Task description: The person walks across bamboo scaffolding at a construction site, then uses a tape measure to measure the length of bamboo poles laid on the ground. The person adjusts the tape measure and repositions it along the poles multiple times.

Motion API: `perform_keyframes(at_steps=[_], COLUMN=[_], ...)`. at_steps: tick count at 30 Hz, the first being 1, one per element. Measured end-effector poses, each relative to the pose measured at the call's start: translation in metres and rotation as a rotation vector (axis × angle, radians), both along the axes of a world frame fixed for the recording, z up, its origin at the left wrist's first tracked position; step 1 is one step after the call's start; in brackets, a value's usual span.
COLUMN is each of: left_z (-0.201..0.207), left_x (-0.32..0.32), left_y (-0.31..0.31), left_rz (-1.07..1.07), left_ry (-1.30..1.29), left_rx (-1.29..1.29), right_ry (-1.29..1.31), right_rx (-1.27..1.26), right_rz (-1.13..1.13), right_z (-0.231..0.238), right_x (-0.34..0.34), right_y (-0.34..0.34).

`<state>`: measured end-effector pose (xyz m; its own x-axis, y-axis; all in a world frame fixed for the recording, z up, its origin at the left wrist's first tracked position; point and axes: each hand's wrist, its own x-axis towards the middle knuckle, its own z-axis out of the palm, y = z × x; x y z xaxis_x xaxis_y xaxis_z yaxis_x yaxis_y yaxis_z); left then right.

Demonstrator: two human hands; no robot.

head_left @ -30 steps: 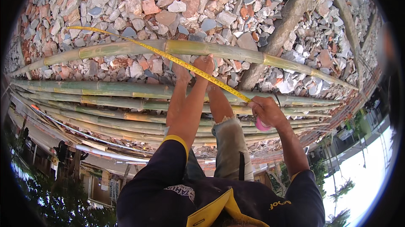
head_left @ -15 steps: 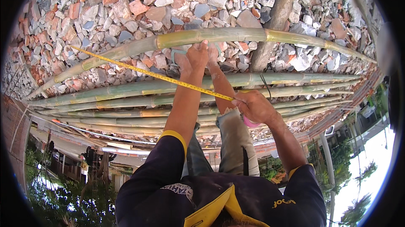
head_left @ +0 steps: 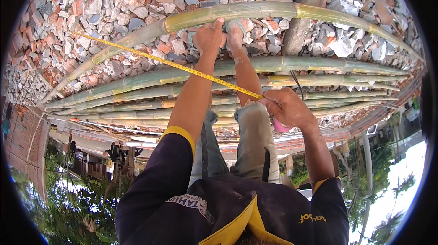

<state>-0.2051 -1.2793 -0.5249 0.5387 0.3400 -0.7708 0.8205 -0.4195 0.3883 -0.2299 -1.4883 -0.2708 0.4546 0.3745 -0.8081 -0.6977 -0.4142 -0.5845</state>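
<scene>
The step in hand looks like measuring along a bamboo pole (head_left: 255,11) with a yellow tape measure (head_left: 182,67); the left hand (head_left: 209,36) presses down on the pole, fingers curled onto it, and whether it pins the tape itself I cannot tell, since the blade runs on past that hand toward the far left; the right hand (head_left: 288,107) is closed around the pink tape case (head_left: 282,126) and pinches the blade where it leaves the case.

To do this well, I judge, the blade should be pulled taut from the right-hand grip so it does not sag; it should lie along the pole rather than slant across it, as it does now; the left hand should hold the pole against rolling on the loose rubble (head_left: 114,3); the reading is best taken straight over the mark.

The tape's long axis runs obliquely, from the right-hand grip up and to the left, crossing the left forearm and ending beyond the left hand over the stones; the pole's long axis lies crosswise in front of the person, arching from left to right in this bent view, its yellow-green stretch right of the left hand; a sandalled foot (head_left: 236,33) stands just beside that hand, against the pole; more bamboo poles (head_left: 319,69) lie parallel between the two grips.
</scene>
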Motion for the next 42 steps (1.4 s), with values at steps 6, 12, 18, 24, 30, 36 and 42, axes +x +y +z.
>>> perform_keyframes(at_steps=[6, 12, 18, 24, 30, 36, 42], left_z=[0.019, 0.050, 0.111, 0.133, 0.213, 0.322, 0.378], left_x=[0.006, -0.007, 0.030, 0.054, 0.004, -0.041, -0.026], left_y=[0.005, 0.054, 0.097, 0.135, 0.102, 0.057, 0.111], left_rz=[-0.141, 0.842, 1.321, 1.067, 0.798, 0.419, 0.601], left_ry=[0.090, 0.295, -0.132, -0.238, -0.121, 0.179, -0.017], left_rx=[-0.006, -0.733, -0.995, -0.729, -0.915, -0.952, -0.904], right_ry=[0.112, 0.235, 0.298, 0.222, 0.083, -0.053, -0.002], right_rx=[0.000, -0.078, -0.088, -0.061, 0.050, 0.091, -0.007], right_rz=[-0.036, -0.019, -0.067, 0.048, 0.057, -0.002, 0.098], right_z=[0.015, 0.031, 0.043, 0.039, 0.046, 0.089, 0.166], right_x=[-0.014, -0.029, -0.045, -0.025, -0.001, 0.008, 0.000], right_y=[-0.013, -0.023, -0.022, -0.011, 0.036, 0.087, 0.087])
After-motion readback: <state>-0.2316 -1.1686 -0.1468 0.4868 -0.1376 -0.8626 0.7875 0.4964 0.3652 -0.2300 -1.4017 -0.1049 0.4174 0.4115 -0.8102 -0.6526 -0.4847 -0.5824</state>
